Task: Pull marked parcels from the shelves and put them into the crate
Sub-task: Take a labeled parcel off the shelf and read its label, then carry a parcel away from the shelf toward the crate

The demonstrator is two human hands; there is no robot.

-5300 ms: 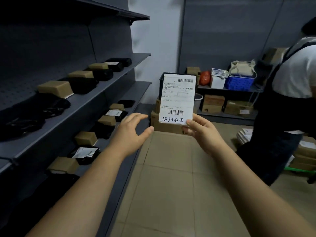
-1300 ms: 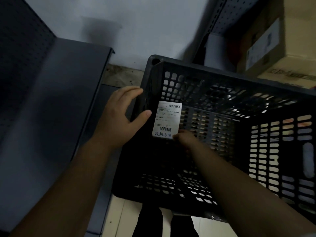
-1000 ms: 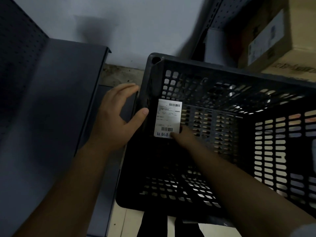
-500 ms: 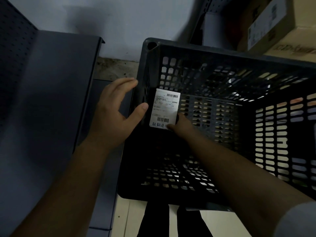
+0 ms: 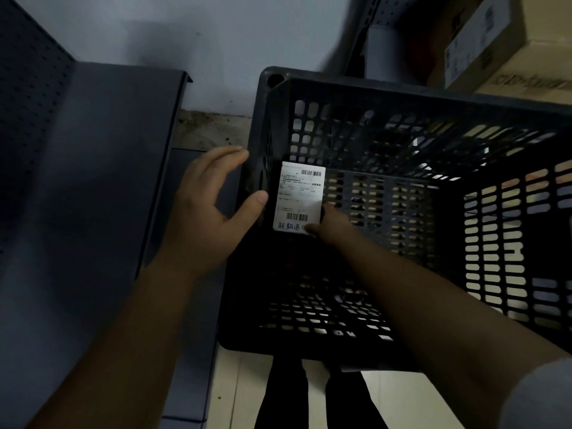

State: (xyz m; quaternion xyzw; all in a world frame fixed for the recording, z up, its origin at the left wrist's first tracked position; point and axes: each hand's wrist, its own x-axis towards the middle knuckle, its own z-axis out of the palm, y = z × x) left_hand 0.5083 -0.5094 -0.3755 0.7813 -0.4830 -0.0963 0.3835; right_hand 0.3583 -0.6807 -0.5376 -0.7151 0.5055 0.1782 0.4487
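Note:
A black slatted plastic crate (image 5: 510, 239) fills the right half of the head view, seen from above. Deep inside it, near its left wall, my right hand (image 5: 329, 222) pinches the lower right corner of a parcel (image 5: 298, 196) with a white shipping label, barcodes and handwritten marks. The parcel's dark body is hard to make out against the crate floor. My left hand (image 5: 213, 202) hovers at the crate's left rim with fingers spread and relaxed, thumb near the label's edge, holding nothing.
A dark grey metal shelf (image 5: 93, 181) with a pegboard back runs along the left. Cardboard boxes (image 5: 483, 41) sit on a rack behind the crate at the upper right. A pale wall (image 5: 216, 35) stands behind. My dark-trousered legs (image 5: 309, 397) show below.
Since five seconds ago I have turned from the aisle to the crate and lowered the labelled parcel inside. Over the last second the parcel has sunk slightly; both hands hold their places.

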